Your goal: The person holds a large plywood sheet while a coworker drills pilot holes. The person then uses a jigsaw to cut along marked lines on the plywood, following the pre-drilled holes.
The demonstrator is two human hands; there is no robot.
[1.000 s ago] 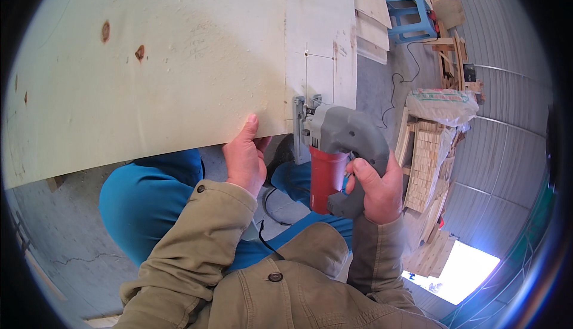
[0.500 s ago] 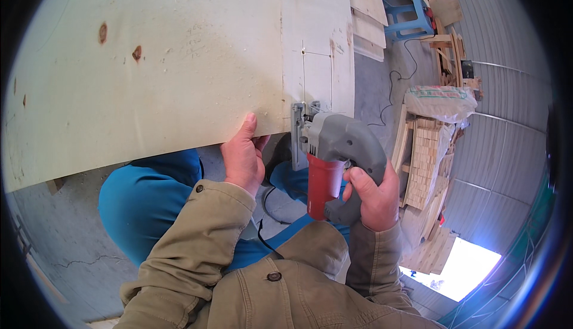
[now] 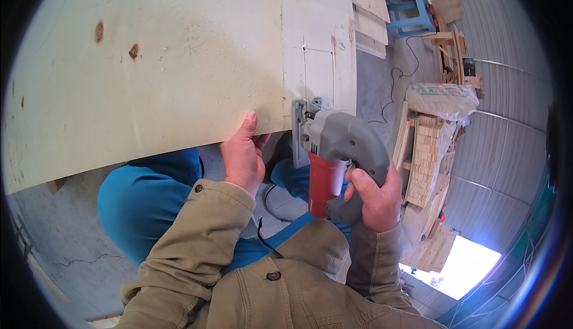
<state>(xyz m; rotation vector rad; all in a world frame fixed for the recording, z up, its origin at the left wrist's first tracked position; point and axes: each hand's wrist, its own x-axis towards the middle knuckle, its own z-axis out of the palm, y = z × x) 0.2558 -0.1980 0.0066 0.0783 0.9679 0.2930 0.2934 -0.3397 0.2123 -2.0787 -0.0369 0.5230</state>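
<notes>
A large pale plywood sheet (image 3: 179, 60) fills the upper left, with brown knots and thin pencil lines near its right end. My left hand (image 3: 243, 159) grips its near edge, thumb on top and fingers curled beneath. In my right hand (image 3: 377, 194) is a grey and red jigsaw (image 3: 340, 144), held by its looped handle with the fingers wrapped around it. The jigsaw's metal base plate lies across the sheet's near edge, in line with a pencil line that runs away from me. The blade's tip is hidden by the tool and the wood.
Stacked boards (image 3: 369, 18) lie beyond the sheet's right end. A blue plastic stool (image 3: 412, 12) stands past them, with a black cable (image 3: 392, 87) on the concrete floor. At right are bundled wood strips (image 3: 427, 156) and a plastic-wrapped bag (image 3: 441, 99). My blue-clad knees are under the sheet.
Very little differs. The view has shifted slightly, while the jigsaw and both hands keep nearly the same place against the sheet.
</notes>
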